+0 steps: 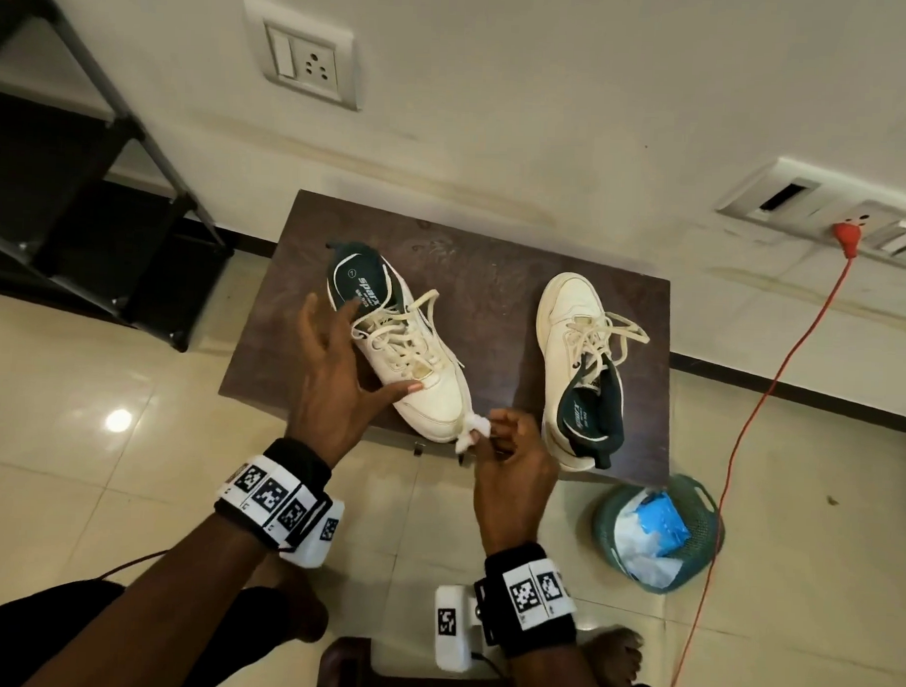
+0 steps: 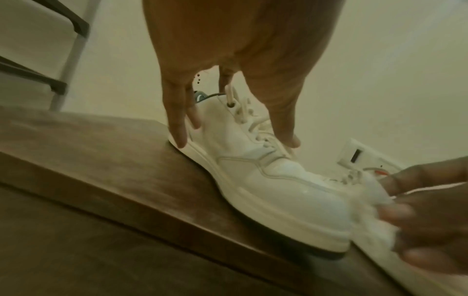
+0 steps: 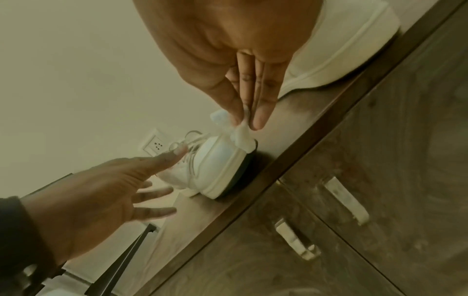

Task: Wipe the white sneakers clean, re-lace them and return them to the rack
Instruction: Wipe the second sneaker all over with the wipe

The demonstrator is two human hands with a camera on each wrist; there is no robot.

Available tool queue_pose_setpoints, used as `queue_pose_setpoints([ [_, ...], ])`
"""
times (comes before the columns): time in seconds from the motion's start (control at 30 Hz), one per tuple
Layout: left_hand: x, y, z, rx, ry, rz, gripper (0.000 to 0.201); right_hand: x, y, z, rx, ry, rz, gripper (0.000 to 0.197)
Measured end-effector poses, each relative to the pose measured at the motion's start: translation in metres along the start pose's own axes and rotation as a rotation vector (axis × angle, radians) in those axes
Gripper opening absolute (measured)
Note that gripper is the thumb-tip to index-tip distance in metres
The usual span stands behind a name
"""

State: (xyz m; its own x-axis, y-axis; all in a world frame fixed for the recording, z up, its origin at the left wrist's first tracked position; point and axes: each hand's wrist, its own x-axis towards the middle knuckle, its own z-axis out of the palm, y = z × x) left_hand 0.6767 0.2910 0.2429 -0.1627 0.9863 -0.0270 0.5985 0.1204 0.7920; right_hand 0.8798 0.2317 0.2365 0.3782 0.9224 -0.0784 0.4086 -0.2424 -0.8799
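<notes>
Head view: two white sneakers on a dark wood tabletop [image 1: 505, 273]. Left sneaker [image 1: 414, 352] lies with toe toward the person, laces loose; right sneaker [image 1: 581, 368] sits well apart, toe toward the wall. Left hand [image 1: 331, 375] spread, fingers straight, resting along the left sneaker's side, thumb tip on the upper near the toe. Right hand [image 1: 509, 448] pinches a crumpled white wipe [image 1: 471, 431] against the toe tip of the left sneaker. Green basket [image 1: 657, 530] on the floor beside the tabletop holds white wipes and a blue pack. Black shoe rack [image 1: 82, 176] stands at far left against the wall. Red cord [image 1: 778, 375] runs from a wall socket to the floor. Left wrist view: fingers [image 2: 181, 128] straight down, tips on the sneaker's sole edge and laces; the wipe [image 2: 372, 216] is blurred at the toe. Right wrist view: thumb and fingers [image 3: 260, 108] close on the wipe; it probably touches the toe rim, though focus is soft.
</notes>
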Motion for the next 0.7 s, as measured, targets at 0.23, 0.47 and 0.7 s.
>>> queue_pose_setpoints([
  [0.23, 0.007, 0.006, 0.008, -0.171, -0.085, -0.036, 0.076, 0.029, -0.031, 0.029, -0.176, -0.248, -0.375, 0.023],
  [0.47, 0.011, 0.001, 0.008, -0.096, -0.017, -0.019, 0.068, 0.053, -0.030, 0.039, -0.161, -0.096, -0.221, 0.020],
  [0.7, 0.020, 0.001, 0.013, -0.055, 0.068, -0.012, 0.045, 0.066, -0.020, 0.031, -0.202, -0.173, -0.253, 0.024],
])
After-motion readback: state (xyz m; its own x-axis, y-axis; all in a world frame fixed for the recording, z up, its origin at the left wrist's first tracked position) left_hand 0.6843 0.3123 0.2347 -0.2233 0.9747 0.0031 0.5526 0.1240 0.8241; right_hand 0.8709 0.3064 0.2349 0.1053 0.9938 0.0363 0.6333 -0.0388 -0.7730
